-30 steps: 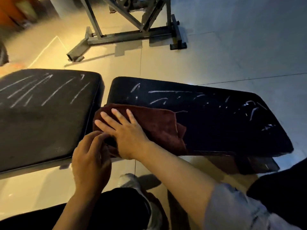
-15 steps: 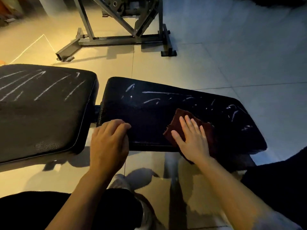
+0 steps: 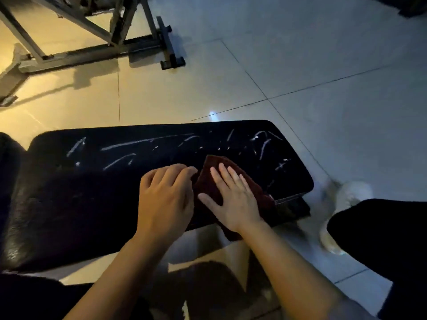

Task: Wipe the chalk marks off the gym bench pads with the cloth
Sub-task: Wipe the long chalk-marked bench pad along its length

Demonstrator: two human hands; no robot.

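Since the earlier frame your left hand (image 3: 165, 199) has slid right to touch the cloth (image 3: 213, 179), which your right hand (image 3: 231, 199) presses flat, fingers straight, at centre frame; overhanging the pad (image 3: 69, 204) edge, it may slip, missing chalk marks (image 3: 138, 142) above.

Dark red cloth (image 3: 209, 181) flat on black bench pad (image 3: 92, 199); white chalk marks (image 3: 138, 142) remain.

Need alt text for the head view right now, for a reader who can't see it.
The right hand presses a dark red cloth flat on a black bench pad streaked with white chalk marks. The left hand rests on the pad beside it.
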